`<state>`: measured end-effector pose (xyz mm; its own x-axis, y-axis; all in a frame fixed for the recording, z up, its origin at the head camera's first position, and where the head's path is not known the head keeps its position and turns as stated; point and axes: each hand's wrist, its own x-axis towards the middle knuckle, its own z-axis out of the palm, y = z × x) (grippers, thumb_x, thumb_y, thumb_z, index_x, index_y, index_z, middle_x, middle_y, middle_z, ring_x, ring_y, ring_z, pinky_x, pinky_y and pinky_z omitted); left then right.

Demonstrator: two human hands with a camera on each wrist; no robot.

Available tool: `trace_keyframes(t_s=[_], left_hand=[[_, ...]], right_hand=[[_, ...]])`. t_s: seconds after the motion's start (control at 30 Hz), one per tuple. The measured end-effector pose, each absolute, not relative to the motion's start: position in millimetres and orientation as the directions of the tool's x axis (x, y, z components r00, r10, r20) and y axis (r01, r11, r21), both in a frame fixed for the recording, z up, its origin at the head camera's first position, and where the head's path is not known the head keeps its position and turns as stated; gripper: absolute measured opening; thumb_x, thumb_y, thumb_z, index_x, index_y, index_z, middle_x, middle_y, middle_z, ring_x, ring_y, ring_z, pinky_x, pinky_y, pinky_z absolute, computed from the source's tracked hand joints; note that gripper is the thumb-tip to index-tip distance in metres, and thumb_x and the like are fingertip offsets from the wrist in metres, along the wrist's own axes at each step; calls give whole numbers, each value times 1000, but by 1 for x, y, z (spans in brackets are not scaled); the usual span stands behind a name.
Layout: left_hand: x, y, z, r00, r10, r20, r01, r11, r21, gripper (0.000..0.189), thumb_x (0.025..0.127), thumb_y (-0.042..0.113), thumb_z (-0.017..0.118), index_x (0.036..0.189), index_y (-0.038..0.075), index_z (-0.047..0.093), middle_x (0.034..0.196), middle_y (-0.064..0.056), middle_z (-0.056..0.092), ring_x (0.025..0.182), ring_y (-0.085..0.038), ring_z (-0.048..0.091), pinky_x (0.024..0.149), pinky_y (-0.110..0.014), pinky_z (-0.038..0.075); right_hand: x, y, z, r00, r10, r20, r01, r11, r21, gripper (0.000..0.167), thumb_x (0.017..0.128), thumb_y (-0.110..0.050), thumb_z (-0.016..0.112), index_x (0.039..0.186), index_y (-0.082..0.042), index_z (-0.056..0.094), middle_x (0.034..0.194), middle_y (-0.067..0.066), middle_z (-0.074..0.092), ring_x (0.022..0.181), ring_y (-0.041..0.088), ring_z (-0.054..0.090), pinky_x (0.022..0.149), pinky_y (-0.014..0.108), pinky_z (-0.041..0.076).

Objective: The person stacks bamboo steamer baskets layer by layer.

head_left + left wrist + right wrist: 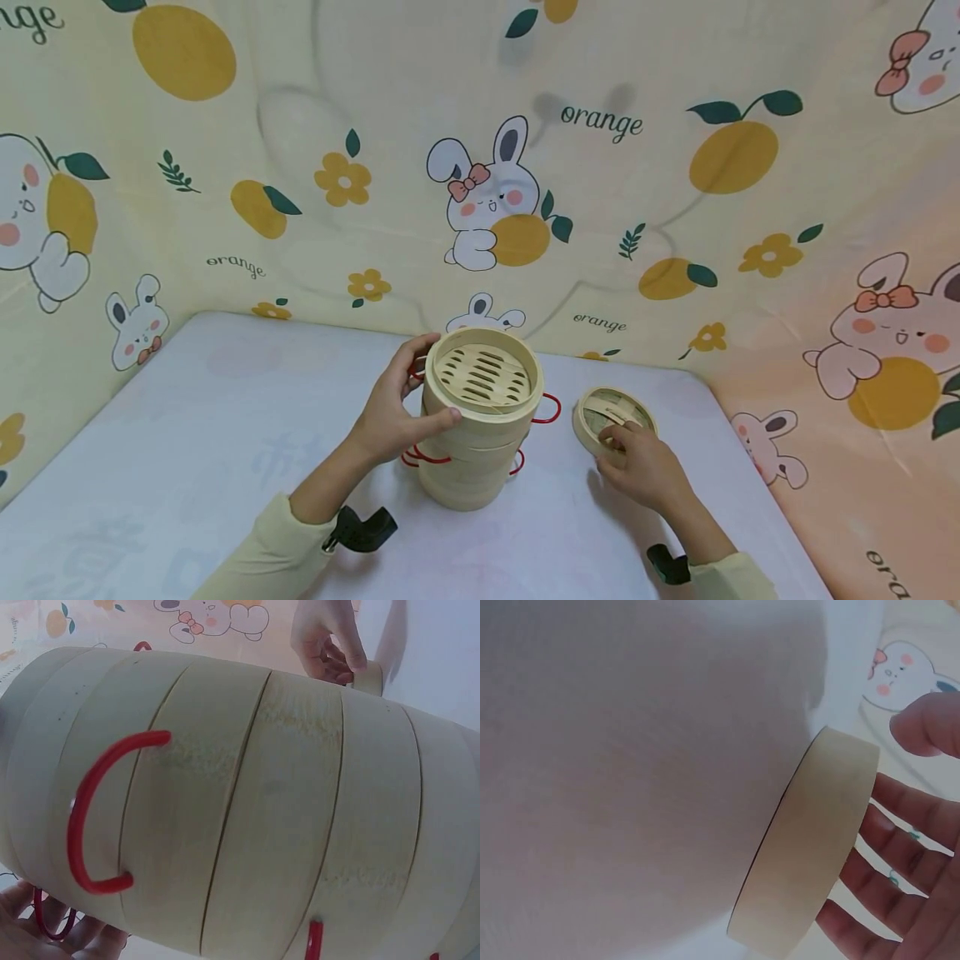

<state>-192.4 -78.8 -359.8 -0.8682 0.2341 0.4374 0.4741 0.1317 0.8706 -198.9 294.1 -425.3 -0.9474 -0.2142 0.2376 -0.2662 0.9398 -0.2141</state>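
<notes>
A tall stack of round bamboo steamer baskets [476,458] stands upright on the table, red loop handles [558,409] on its sides. Slots pierce the floor of its topmost basket. My left hand [393,408] grips this top basket from the left, thumb on the near side and fingers round the far side. In the left wrist view the stack [270,810] fills most of the picture. Right of it lies a round bamboo lid [582,421]. My right hand [648,468] touches the lid's top; in the right wrist view its thumb stands apart from the lid [806,840].
A white cloth covers the table [247,417]. Behind and to the right hangs a curtain [405,92] printed with rabbits and oranges. Black wrist mounts [365,531] stick out from both sleeves. A gap separates the stack from the lid.
</notes>
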Motion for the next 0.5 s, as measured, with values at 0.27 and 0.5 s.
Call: trace_keyframes(t_s=[0.27,0.5], left_hand=[[-192,-79,-361,-869,228,439,474,132,871,83,73,26,76,145,14,35,140,-6,47,127,-27,46,105,-57,38],[-192,-79,-362,-870,230,436,472,134,871,83,73,27,76,145,15,35,141,-6,47,127,-27,46,106,-57,38]], right_hand=[[-204,294,-426,-955,-209,213,-255,941,-224,23,72,-13,70,95,-12,69,83,0,60,72,12,54,60,32,44],[-207,295,-427,-956,-220,196,-260,943,-207,22,74,-10,72,96,-12,68,80,-2,57,69,11,51,58,30,42]])
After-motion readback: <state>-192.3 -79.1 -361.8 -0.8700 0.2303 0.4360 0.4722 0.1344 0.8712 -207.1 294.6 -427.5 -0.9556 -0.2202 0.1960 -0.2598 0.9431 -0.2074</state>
